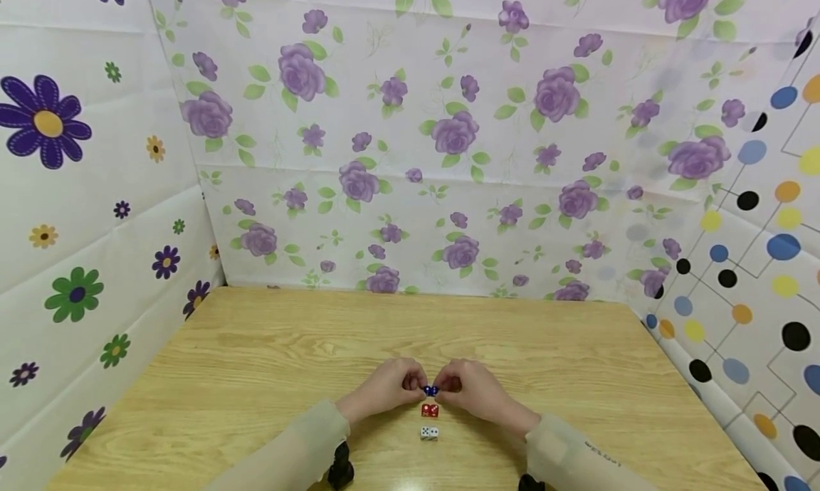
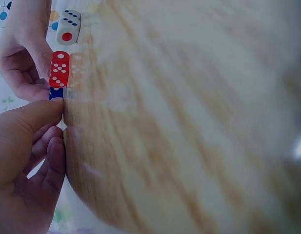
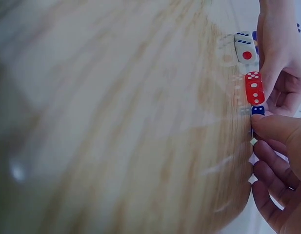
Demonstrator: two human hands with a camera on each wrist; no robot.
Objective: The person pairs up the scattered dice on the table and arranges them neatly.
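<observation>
Two small blue dice (image 1: 430,391) stand side by side on the table, pressed together between my hands. My left hand (image 1: 392,386) pinches the left blue die with thumb and fingertips. From the other side, my right hand (image 1: 472,390) pinches the right one. In the left wrist view the blue die (image 2: 55,92) is partly hidden by the thumb and the red dice. Just nearer to me lies a pair of red dice (image 1: 430,410), touching each other. Nearest is a pair of white dice (image 1: 429,433), also side by side. The three pairs form a short column.
The wood-grain table (image 1: 288,334) has a glossy top. Floral sheets (image 1: 410,121) hang behind it and on the left, with a dotted sheet (image 1: 737,277) on the right. A black strap device (image 1: 341,468) sits at the left wrist.
</observation>
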